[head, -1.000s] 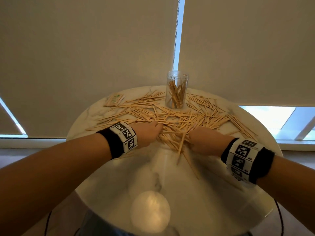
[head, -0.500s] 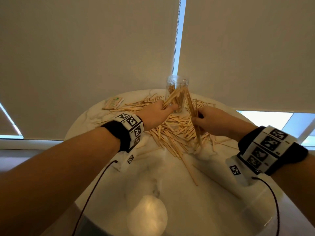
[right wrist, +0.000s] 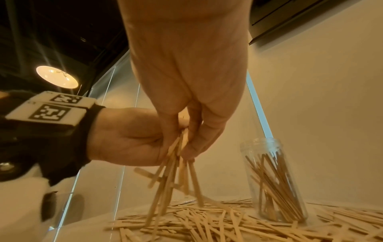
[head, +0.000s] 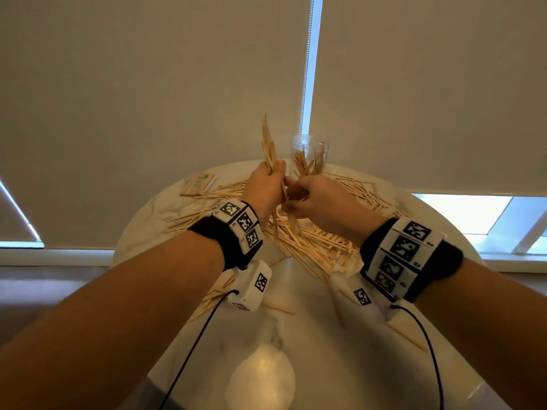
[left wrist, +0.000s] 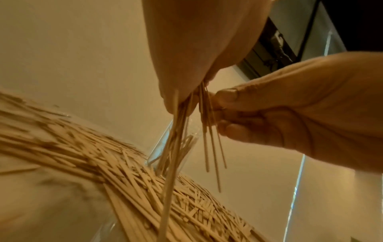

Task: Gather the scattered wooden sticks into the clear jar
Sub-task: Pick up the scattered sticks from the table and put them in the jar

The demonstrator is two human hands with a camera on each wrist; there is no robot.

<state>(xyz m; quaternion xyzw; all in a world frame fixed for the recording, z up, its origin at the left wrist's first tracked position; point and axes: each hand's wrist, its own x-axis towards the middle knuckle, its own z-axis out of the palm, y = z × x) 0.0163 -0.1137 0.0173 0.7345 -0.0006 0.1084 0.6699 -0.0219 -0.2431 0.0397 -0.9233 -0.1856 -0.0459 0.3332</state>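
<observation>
A bundle of wooden sticks (head: 268,146) stands nearly upright above the table, just left of the clear jar (head: 309,156). My left hand (head: 273,176) grips the bundle around its middle. Beside it, my right hand (head: 291,192) pinches the lower part of the same sticks, touching the left hand. The left wrist view shows the stick ends (left wrist: 176,131) hanging below both hands. In the right wrist view the bundle (right wrist: 172,172) dangles over the scattered sticks (right wrist: 207,221), and the jar (right wrist: 271,180) stands upright to the right, partly filled with sticks.
Loose sticks (head: 313,247) lie in a wide heap across the far half of the round marble table (head: 340,350). A small paper packet (head: 199,183) lies at the far left. Roller blinds hang right behind the table.
Both hands have risen off the pile with sticks and come together. The sticks now stand as one upright bundle in my left hand, left of the jar.
</observation>
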